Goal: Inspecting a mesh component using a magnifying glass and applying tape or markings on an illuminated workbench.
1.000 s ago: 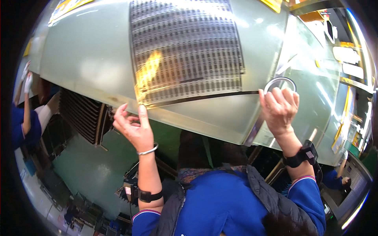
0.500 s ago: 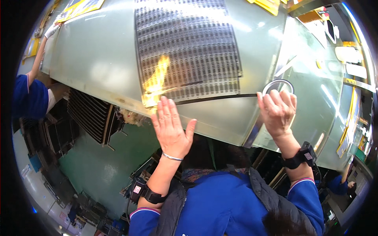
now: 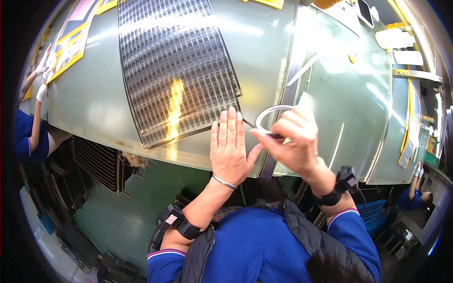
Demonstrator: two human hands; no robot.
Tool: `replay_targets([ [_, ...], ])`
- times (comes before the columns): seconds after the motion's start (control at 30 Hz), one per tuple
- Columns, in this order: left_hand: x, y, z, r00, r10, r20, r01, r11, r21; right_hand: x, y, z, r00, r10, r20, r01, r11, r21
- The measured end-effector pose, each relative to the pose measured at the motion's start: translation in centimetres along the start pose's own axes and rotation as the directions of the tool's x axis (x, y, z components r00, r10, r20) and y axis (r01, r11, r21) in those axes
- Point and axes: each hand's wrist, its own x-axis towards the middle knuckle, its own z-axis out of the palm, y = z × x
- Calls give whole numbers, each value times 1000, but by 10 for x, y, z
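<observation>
A dark, patterned metallic sheet (image 3: 174,61) lies on the pale glass-topped table (image 3: 99,108), its near edge lined with a narrow black strip. My left hand (image 3: 230,151) is flat, fingers stretched and pressed together, the fingertips on the strip at the sheet's near right corner. To the right of it, my right hand (image 3: 295,139) is closed around a roll of tape (image 3: 261,119), with a short black length running from the roll toward my left fingertips. The roll's lower part is hidden by my right fingers.
On the left, a co-worker in white gloves (image 3: 41,92) handles a yellow-framed panel (image 3: 71,63). A thin white strip (image 3: 302,70) lies beyond my right hand. White rolls (image 3: 395,38) stand at the far right. A dark rack (image 3: 96,162) is below the table's left edge.
My left hand has slid rightward along the sheet's near edge. My right hand has come in closer with the tape roll, and the stretch of tape between them is shorter. The view has shifted.
</observation>
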Motion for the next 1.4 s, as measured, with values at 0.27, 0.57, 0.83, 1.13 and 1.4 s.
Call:
replay_targets([
  [0.27,31,-18,-35,944,54,-324,-194,887,-419,18,10,-3,989,-142,-43,143,989,25],
  [0.57,35,-39,-25,896,-438,74,277,421,-864,42,149,-15,739,544,-398,-673,627,-393],
  [0.83,28,-43,-16,908,-418,-1,188,411,-892,-44,86,-18,752,641,-151,-518,717,466],
  [1.13,18,-43,-14,920,-392,-15,179,455,-872,-88,-12,13,854,505,126,-518,807,283],
  [1.4,14,-45,-10,917,-398,-22,179,460,-870,-87,-20,26,882,464,-75,-448,878,168],
])
